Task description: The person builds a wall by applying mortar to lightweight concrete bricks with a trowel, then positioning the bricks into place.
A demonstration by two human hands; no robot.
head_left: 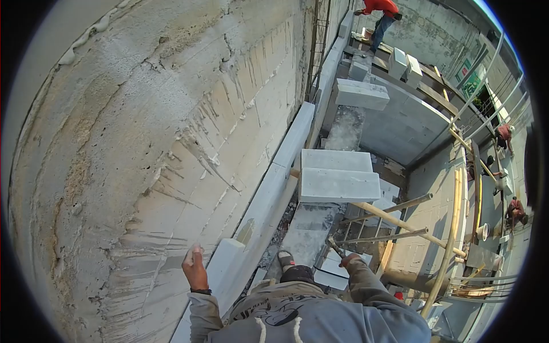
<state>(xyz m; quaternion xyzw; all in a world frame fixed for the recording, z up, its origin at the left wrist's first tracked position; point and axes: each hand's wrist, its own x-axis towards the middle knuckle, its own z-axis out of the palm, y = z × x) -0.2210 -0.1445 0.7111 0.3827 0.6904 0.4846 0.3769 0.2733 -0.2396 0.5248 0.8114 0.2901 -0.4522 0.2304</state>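
Note:
My left hand (196,270) is raised beside the rough wall, fingers pointing up and nothing seen in them. Just right of it, a pale block (224,260) stands on top of the low block wall (270,194). My right hand (350,260) is closed around the handle of a short hand tool (337,247) that looks like a hammer. Its head points away from me, over the edge of the plank walkway (309,231). Two large white blocks (340,186) lie side by side across the walkway ahead.
A tall concrete wall (143,114) fills the left. Further along the walkway lies another block (361,94). Bamboo poles (412,228) and a ladder-like frame (383,235) stand at right. A person in red (382,17) bends at the far end; other people (516,211) work lower right.

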